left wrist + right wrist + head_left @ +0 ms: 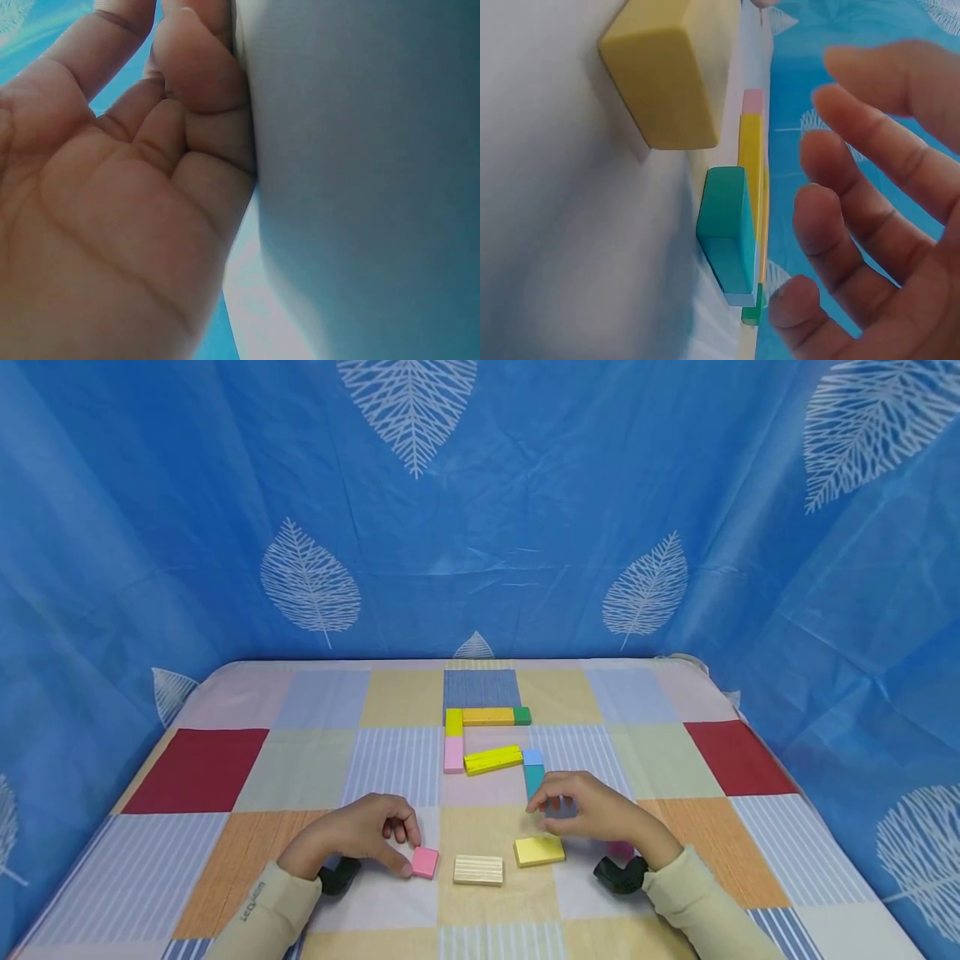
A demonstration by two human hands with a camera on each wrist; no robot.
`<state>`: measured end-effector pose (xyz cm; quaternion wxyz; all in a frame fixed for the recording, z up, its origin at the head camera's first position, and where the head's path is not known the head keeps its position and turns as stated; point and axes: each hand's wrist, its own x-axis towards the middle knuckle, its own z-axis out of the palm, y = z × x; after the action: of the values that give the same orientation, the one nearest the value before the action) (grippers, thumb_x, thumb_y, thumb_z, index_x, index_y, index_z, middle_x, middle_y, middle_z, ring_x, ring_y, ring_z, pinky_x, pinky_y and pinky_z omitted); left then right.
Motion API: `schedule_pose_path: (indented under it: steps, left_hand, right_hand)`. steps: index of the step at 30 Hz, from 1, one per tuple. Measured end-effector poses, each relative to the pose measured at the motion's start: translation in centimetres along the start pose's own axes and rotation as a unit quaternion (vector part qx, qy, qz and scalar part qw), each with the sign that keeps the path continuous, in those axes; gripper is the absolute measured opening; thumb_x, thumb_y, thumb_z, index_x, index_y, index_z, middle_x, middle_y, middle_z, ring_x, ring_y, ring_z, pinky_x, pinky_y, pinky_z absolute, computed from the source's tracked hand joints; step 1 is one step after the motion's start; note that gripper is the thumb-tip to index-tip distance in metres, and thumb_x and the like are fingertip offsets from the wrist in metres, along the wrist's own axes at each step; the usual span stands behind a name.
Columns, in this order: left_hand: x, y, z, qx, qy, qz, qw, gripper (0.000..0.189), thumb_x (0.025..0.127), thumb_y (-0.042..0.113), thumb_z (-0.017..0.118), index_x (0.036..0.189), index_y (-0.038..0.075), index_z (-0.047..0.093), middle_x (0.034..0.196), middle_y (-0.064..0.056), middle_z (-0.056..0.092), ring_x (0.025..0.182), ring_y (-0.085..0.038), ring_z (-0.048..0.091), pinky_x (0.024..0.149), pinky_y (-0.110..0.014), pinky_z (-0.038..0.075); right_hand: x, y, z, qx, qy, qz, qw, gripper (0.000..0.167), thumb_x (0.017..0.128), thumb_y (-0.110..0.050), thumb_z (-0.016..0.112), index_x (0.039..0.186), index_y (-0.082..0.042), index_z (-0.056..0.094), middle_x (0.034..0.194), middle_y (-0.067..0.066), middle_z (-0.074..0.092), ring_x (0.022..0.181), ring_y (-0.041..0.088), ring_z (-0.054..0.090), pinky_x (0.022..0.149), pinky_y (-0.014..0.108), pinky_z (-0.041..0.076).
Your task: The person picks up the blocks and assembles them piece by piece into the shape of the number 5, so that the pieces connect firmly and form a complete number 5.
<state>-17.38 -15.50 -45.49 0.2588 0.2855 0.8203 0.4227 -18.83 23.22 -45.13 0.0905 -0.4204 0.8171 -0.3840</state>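
My left hand (367,831) rests low at the left, its thumb tip against the near-left edge of a small pink block (424,863). Its fingers bend loosely and do not wrap the block, which the left wrist view does not show. With nothing in its fingers, my right hand (592,808) hovers beside a teal block (534,779), partly covering it. In the right wrist view its relaxed fingers (829,217) are apart from the teal block (724,202) and a pale yellow block (667,82). That yellow block (539,852) lies below the right hand in the head view.
A ridged natural-wood block (477,870) lies between the hands. Farther back, yellow (453,722), pink (453,755), orange (489,717) and green (522,717) blocks form a corner. Lime-yellow sticks (492,760) slant toward a light blue block (532,757). A magenta piece (621,851) shows under the right wrist.
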Motion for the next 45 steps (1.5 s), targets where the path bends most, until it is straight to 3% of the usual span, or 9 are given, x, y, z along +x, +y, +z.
schedule_pose_path:
  steps: [9,15,29,45]
  left_hand:
    - [0.1,0.0,-0.2,0.000,-0.001,-0.001,1.0000,0.024,0.079,0.007,0.096,0.092,0.010,0.075,0.085,0.005,0.060,0.078,-0.009,0.051,0.071,-0.024,0.041]
    - [0.2,-0.2,-0.3,0.004,-0.001,-0.004,1.0000,0.025,0.078,0.007,0.096,0.092,0.010,0.075,0.085,0.005,0.060,0.078,-0.009,0.051,0.071,-0.024,0.041]
    - [0.2,-0.2,-0.4,0.004,-0.003,-0.002,1.0000,0.025,0.079,0.007,0.096,0.092,0.010,0.075,0.086,0.005,0.060,0.077,-0.009,0.051,0.071,-0.024,0.041]
    - [0.2,-0.4,-0.4,-0.001,-0.007,0.012,0.9999,0.023,0.080,0.007,0.095,0.093,0.009,0.075,0.087,0.005,0.060,0.079,-0.008,0.051,0.072,-0.024,0.041]
  right_hand:
    - [0.1,0.1,0.2,0.034,-0.074,0.027,0.9963,0.016,0.091,-0.011,0.088,0.105,-0.009,0.081,0.084,0.000,0.061,0.073,0.002,0.048,0.065,0.022,0.045]
    - [0.2,-0.2,0.3,0.010,-0.090,0.037,0.9952,0.022,0.086,-0.014,0.093,0.105,-0.011,0.082,0.083,-0.009,0.057,0.075,0.000,0.045,0.068,0.023,0.042]
    - [0.5,-0.2,0.9,-0.027,-0.071,0.027,0.9968,0.024,0.084,-0.008,0.092,0.106,-0.011,0.082,0.080,-0.010,0.054,0.075,-0.002,0.042,0.069,0.023,0.039]
    - [0.7,0.0,1.3,-0.052,-0.033,0.055,0.9966,0.023,0.087,-0.007,0.089,0.108,-0.010,0.082,0.080,-0.011,0.052,0.075,0.000,0.041,0.070,0.024,0.037]
